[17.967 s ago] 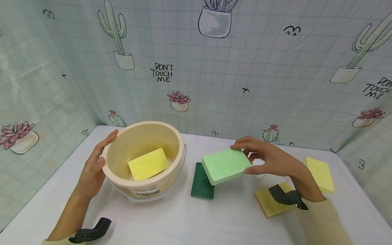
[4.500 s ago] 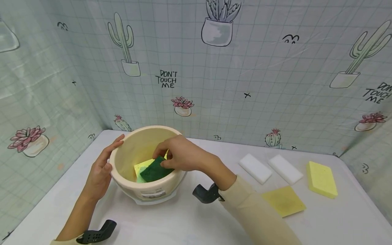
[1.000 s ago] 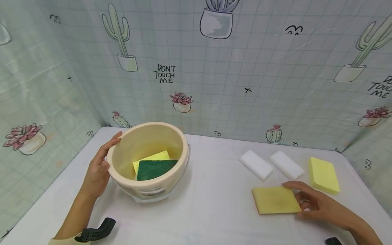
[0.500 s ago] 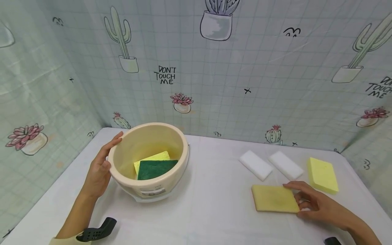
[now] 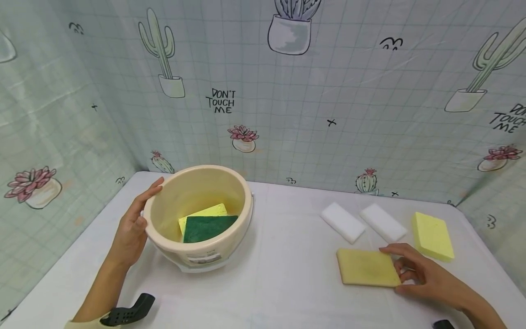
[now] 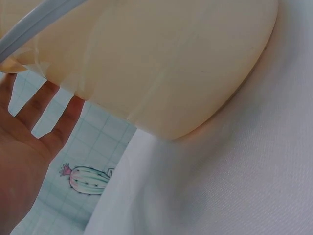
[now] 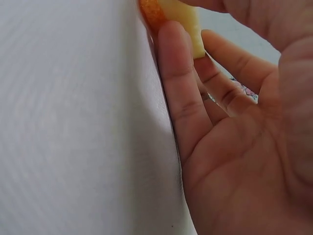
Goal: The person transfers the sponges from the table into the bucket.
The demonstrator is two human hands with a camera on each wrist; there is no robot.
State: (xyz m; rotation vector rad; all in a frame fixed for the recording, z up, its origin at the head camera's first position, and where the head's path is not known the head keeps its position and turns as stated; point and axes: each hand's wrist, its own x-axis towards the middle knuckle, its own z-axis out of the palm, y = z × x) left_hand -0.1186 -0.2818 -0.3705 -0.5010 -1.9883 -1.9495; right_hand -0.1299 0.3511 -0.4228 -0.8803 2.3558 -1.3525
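One flat sponge (image 5: 367, 268), long axis left-right

A glossy, smooth plastic bucket (image 5: 197, 214) stands on matt woven cloth (image 5: 283, 283), holding a coarse green scouring pad (image 5: 208, 227); the flat yellow sponge (image 5: 367, 267) looks porous.

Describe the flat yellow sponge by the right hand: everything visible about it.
The flat yellow sponge is a thin, roughly square pad of dull mustard yellow, with a matte, slightly mottled top. It lies flat on the white table, nearer the person than the two white blocks and left of the thicker yellow sponge. The right hand meets its right edge; fingers and thumb touch that edge. It looks dry and uncompressed.
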